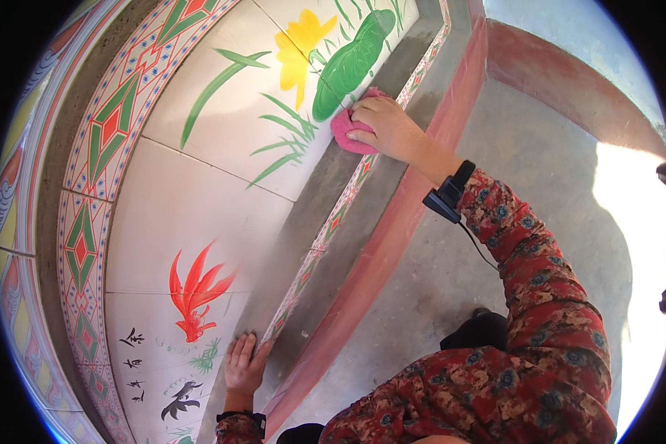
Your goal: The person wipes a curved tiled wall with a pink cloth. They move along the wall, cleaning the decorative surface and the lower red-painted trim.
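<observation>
A bunched pink cloth point(348, 133) sits under my right hand point(386, 125), whose fingers curl over it. The cloth presses against the grey cement band point(324, 169) beside the painted tiles, just below a green lotus leaf point(349, 69). Lower in the view my left hand point(245, 361) rests flat on the same band with its fingers apart, holding nothing. Near it on the white tiles are a painted red goldfish point(197, 294) and a black fish point(181, 399). A narrow patterned tile strip point(336, 219) runs between the two hands.
A yellow painted flower point(299, 50) and a border of green and red diamonds point(111, 130) decorate the wall. Along its foot runs a red-painted band point(377, 255) above the grey concrete floor point(510, 133). Bright sunlight point(632, 194) falls at the right.
</observation>
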Demonstrator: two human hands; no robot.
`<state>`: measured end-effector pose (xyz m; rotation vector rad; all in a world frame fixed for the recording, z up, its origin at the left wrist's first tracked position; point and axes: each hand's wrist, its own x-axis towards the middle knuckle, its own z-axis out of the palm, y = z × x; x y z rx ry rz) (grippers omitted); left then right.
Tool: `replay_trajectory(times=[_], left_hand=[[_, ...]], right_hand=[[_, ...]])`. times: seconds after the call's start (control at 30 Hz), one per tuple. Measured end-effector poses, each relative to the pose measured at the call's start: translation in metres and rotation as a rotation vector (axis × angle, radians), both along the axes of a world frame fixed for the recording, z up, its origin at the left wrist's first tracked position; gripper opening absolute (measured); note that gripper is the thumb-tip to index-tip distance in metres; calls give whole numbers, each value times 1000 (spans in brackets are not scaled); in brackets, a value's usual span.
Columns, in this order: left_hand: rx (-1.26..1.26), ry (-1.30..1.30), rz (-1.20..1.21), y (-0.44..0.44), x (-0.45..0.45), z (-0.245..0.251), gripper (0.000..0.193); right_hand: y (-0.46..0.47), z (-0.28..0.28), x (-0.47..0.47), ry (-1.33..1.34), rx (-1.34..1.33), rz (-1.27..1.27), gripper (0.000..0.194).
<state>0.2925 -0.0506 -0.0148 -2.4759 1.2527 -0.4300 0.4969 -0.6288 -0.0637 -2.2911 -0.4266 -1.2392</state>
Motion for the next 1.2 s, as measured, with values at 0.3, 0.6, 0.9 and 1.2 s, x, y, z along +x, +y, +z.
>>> replay_trajectory(times=[0.3, 0.6, 0.9, 1.2], left_hand=[[-4, 44, 1, 7, 3, -1, 39], [-27, 38, -23, 6, 3, -3, 36], [24, -3, -15, 2, 1, -2, 32], [20, 0, 4, 7, 2, -6, 30]], right_hand=[[-157, -9, 95, 150, -73, -135, 36], [-145, -9, 92, 208, -13, -387, 41], [135, 7, -59, 152, -76, 297, 39], [6, -4, 0, 19, 22, 156, 36]])
